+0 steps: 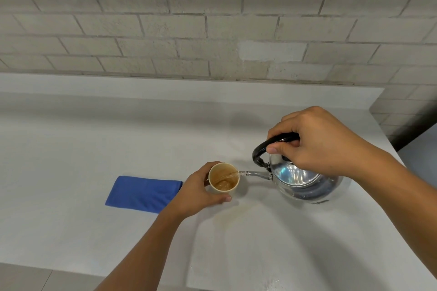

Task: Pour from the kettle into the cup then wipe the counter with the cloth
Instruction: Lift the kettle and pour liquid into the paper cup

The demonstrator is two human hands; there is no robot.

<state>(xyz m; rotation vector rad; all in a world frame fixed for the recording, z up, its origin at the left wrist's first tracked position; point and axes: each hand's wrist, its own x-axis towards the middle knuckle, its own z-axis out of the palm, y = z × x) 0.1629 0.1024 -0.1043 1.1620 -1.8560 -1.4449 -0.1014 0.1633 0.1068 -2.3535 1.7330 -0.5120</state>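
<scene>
A shiny steel kettle (305, 184) with a black handle is tilted to the left above the white counter (94, 144). My right hand (321, 142) grips its handle from above. A thin stream of water runs from the spout into a tan paper cup (224, 181) that stands on the counter and holds some liquid. My left hand (201, 192) wraps around the cup's left and near side. A folded blue cloth (142, 194) lies flat on the counter just left of my left hand.
A grey brick wall (212, 19) rises behind a low white ledge at the back. The counter ends at the right near a dark gap (413, 134), and its front edge runs along the lower left.
</scene>
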